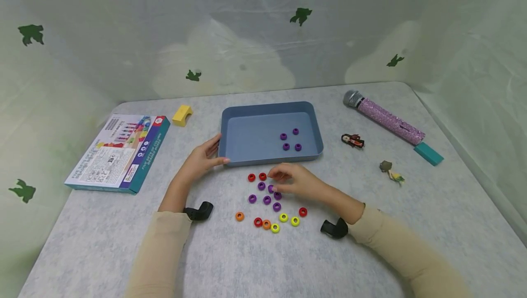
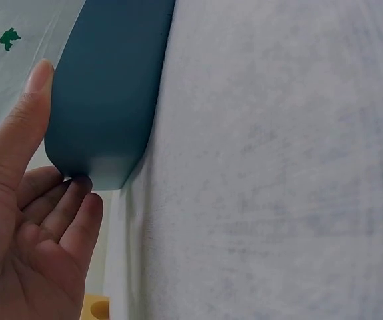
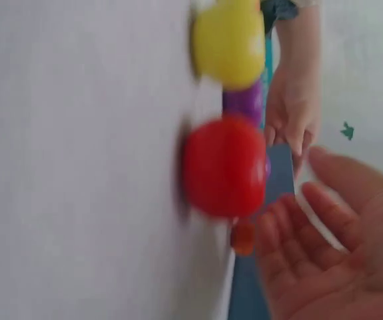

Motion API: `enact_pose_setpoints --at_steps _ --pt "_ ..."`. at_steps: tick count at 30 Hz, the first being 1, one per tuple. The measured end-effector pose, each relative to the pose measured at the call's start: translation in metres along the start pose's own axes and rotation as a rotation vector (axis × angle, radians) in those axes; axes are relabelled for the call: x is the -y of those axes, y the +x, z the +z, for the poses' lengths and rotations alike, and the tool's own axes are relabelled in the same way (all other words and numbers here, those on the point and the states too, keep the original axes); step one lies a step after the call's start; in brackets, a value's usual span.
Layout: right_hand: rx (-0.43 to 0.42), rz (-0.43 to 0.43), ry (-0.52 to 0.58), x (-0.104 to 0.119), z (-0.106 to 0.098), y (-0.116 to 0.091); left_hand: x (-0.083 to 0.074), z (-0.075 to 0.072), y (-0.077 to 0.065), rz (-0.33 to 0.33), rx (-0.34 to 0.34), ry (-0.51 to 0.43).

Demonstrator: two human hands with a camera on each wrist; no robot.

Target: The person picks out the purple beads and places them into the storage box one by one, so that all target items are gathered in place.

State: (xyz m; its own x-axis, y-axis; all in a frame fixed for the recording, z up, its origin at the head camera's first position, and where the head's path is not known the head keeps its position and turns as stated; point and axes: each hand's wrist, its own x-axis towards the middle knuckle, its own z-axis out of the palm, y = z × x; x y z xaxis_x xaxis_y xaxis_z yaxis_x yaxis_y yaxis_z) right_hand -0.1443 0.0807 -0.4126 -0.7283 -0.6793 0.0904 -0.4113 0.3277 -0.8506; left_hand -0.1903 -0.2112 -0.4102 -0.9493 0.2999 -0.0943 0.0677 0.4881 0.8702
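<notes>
My left hand (image 1: 198,163) holds the front left corner of a shallow blue-grey tray (image 1: 251,138); in the left wrist view the thumb lies along the tray wall (image 2: 108,80) and the fingers bend against its corner. Several purple beads (image 1: 298,147) sit in the tray's right half. In front of the tray, my right hand (image 1: 298,181) hovers over a loose cluster of purple beads (image 1: 267,200), thumb beside one bead and apart from the fingertips. Red beads (image 1: 262,176) lie just left of those fingertips. In the right wrist view no bead shows in the right hand (image 3: 338,247).
Yellow beads (image 1: 295,221), orange beads (image 1: 239,216) and more red ones lie nearer me. At left are a boxed bead set (image 1: 119,151) and a yellow block (image 1: 181,115). Rightward lie a glittery microphone (image 1: 387,117), a small figurine (image 1: 352,141) and another small toy (image 1: 392,172).
</notes>
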Motion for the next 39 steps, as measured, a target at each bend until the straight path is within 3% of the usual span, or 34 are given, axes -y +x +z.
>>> enact_pose_setpoints --at_steps 8,14,22,26,29,39 --pt "0.007 0.055 -0.102 -0.006 0.014 0.004 0.000 0.000 0.000 -0.002 0.000 0.003" --pt "0.001 0.079 -0.090 -0.003 0.013 0.006 0.001 0.000 0.000 0.002 0.000 -0.003" --pt "-0.161 0.038 0.071 0.001 -0.023 0.017 0.001 0.000 0.000 -0.001 -0.001 -0.006" --pt "-0.249 0.030 0.058 -0.010 -0.046 0.029 0.001 0.000 0.001 0.008 0.002 -0.007" --pt "-0.291 0.077 0.019 -0.020 -0.060 0.038 0.001 0.000 0.001 0.018 0.006 -0.014" --pt "-0.239 0.273 -0.122 -0.045 -0.071 0.057 0.000 -0.001 0.000 0.018 0.006 -0.007"
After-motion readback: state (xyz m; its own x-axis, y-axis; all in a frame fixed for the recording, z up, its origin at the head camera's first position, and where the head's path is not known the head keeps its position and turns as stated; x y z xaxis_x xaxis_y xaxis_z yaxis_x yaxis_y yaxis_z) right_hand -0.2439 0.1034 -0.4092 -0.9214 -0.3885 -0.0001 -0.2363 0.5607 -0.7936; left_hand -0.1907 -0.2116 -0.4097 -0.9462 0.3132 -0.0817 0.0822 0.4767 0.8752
